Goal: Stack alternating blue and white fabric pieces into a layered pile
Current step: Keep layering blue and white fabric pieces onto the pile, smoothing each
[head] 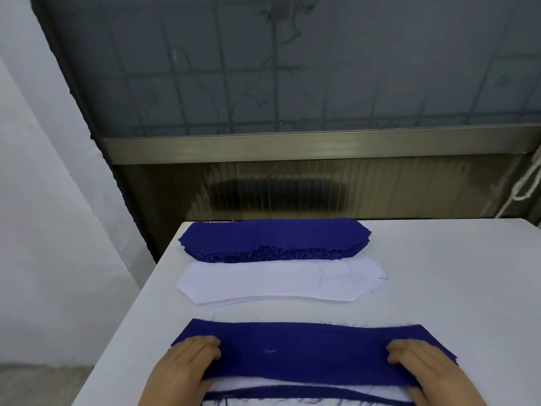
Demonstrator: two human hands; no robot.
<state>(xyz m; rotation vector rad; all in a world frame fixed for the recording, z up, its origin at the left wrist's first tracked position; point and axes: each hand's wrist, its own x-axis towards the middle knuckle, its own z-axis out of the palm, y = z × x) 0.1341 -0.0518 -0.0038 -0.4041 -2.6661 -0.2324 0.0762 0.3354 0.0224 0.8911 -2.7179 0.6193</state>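
Spanning the view, a white surface (439, 288) carries a blue stack (275, 238) at the far edge, a white stack (278, 281) just nearer, and the layered pile (301, 358) nearest. Left hand (184, 367) and right hand (424, 370) pinch its top blue piece's ends.

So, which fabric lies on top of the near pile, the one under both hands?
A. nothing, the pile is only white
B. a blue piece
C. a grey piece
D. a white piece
B: the blue piece is the top layer of the near pile, with the left hand and the right hand on its two ends; a white layer shows just beneath its near edge.
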